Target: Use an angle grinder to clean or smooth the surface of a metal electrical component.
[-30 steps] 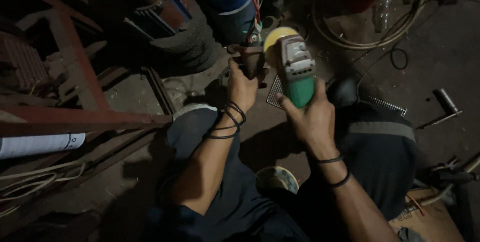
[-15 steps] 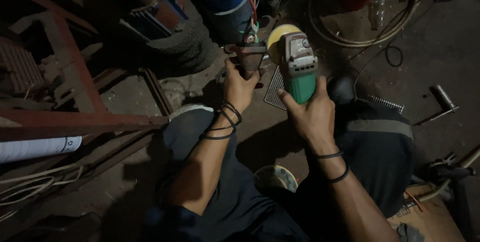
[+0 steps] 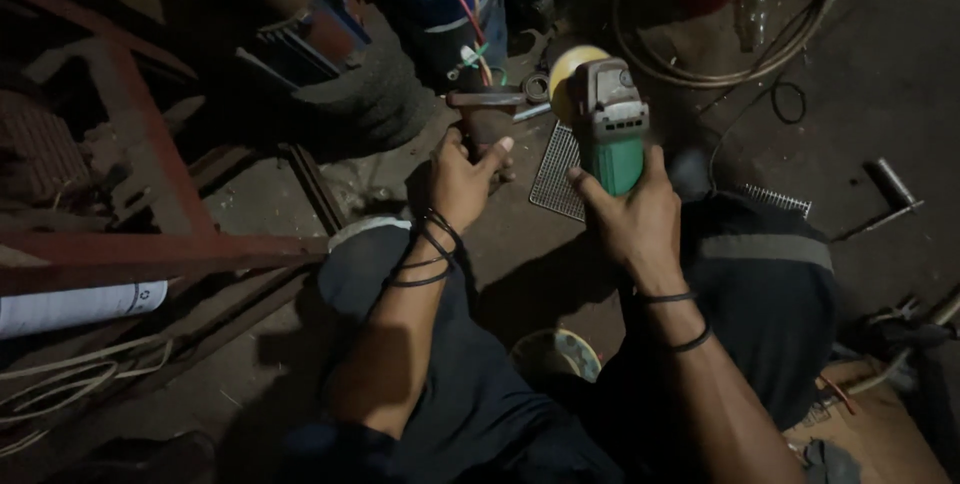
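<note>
One head camera looks steeply down from just above the person's lap, facing forward over the knees to the cluttered floor (image 3: 880, 94). It sits close: both forearms rise from the bottom edge, and the hands fill the centre. No second view.

You grip a green angle grinder (image 3: 612, 134) upright by its body, its yellow disc guard at the top, beside a rusty T-shaped metal piece (image 3: 487, 116) pinned to the floor.
</note>
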